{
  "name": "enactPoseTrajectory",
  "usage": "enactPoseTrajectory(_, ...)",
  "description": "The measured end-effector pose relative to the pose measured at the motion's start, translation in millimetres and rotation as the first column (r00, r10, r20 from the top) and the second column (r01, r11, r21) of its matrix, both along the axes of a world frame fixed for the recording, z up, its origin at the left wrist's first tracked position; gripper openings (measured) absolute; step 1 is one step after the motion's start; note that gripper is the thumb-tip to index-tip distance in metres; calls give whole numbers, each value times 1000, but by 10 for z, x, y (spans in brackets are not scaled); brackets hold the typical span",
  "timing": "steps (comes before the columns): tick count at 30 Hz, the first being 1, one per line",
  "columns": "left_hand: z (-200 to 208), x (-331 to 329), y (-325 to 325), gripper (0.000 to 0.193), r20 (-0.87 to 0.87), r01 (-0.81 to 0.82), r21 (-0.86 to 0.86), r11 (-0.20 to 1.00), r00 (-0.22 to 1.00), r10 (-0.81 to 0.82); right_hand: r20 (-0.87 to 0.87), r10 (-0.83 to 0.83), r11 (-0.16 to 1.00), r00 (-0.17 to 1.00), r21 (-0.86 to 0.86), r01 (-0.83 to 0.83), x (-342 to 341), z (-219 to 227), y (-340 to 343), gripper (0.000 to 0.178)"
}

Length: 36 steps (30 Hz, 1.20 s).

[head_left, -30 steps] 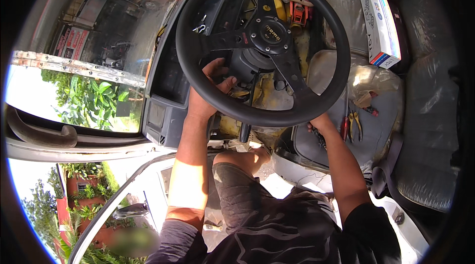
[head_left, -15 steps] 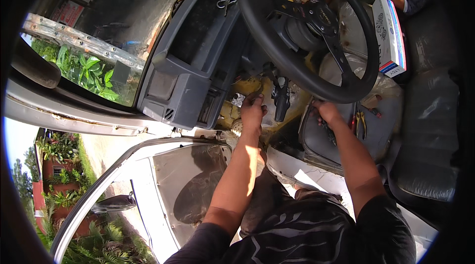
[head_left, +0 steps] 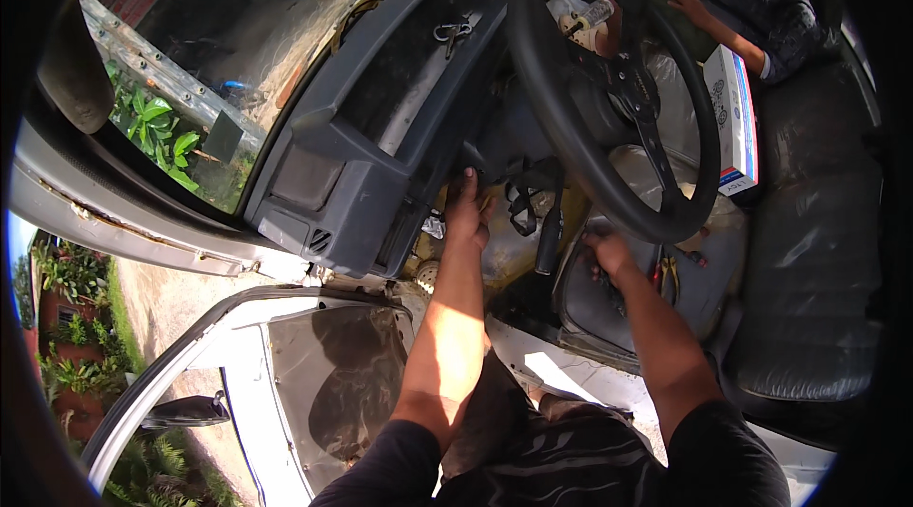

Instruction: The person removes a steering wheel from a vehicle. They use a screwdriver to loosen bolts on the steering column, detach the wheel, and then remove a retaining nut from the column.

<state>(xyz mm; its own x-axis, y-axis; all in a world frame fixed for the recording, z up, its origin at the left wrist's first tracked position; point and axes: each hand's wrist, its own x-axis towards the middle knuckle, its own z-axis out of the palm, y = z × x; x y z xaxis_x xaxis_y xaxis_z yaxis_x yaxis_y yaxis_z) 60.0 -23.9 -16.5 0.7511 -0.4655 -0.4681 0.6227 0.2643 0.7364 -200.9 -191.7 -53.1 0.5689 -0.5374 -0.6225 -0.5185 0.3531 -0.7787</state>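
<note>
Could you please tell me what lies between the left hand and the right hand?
In the head view, a black lever handle lies between the left hand and the right hand, with dark fittings beside it and yellowish floor below.

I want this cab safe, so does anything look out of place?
Yes: yellow-handled metal pliers lie loose on the grey padded seat cushion, just right of the right hand, an odd spot for a tool.

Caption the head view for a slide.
Left hand near the dashboard, right hand over the seat, close to yellow-handled pliers.
</note>
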Motion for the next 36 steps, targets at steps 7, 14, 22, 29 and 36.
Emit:
enactPoseTrajectory(7,-77,54,-62,49,18,0,-115,993,1000,2,-50,-23,1000,999,19,24,23,-28,6,29)
enactPoseTrajectory(14,-141,69,-91,49,61,-20,-169,985,998,31,-24,-7,1000,1000,-11,7,-11,-64,16,32)
enactPoseTrajectory(22,-100,50,-74,51,18,3,-74,997,1000,-1,-80,5,1000,997,23,-3,-11,-115,3,32)
enactPoseTrajectory(29,-35,-373,-150,84,431,-131,156,979,901,51,-63,1,1000,998,-4,-2,9,-77,-7,28)
enactPoseTrajectory(36,1042,-527,-153,91,944,-287,297,911,-57,-325,11,28,999,1000,-18,-28,-37,-42,-24,34)
